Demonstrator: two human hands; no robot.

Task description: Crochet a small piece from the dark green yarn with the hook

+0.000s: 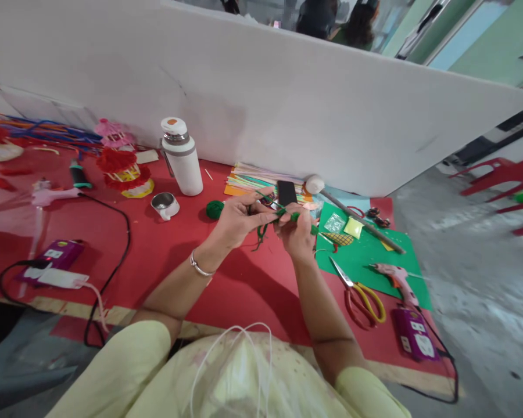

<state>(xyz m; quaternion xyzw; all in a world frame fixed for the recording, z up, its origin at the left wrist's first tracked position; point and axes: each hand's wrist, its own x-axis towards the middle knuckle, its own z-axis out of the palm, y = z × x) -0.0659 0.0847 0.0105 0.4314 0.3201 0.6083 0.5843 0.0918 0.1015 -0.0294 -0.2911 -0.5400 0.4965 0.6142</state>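
Note:
My left hand [242,219] pinches a small piece of dark green yarn work [262,232] between thumb and fingers, and a strand runs up over its index finger. Close against it, my right hand [297,232] is closed around a slim tool with a green handle [314,230], which looks like a crochet hook. Its tip meets the yarn between both hands, where fingers partly hide it. A ball of green yarn [215,209] lies just left of my left hand. Behind the hands a black phone [286,193] rests on the table.
On the red table [244,284] stand a white thermos [185,159], a metal cup [165,205] and a red paper craft [121,168]. Scissors [361,296], a pink glue gun [396,278] and purple power strips [416,334] lie right and left. A white partition [287,110] rises behind.

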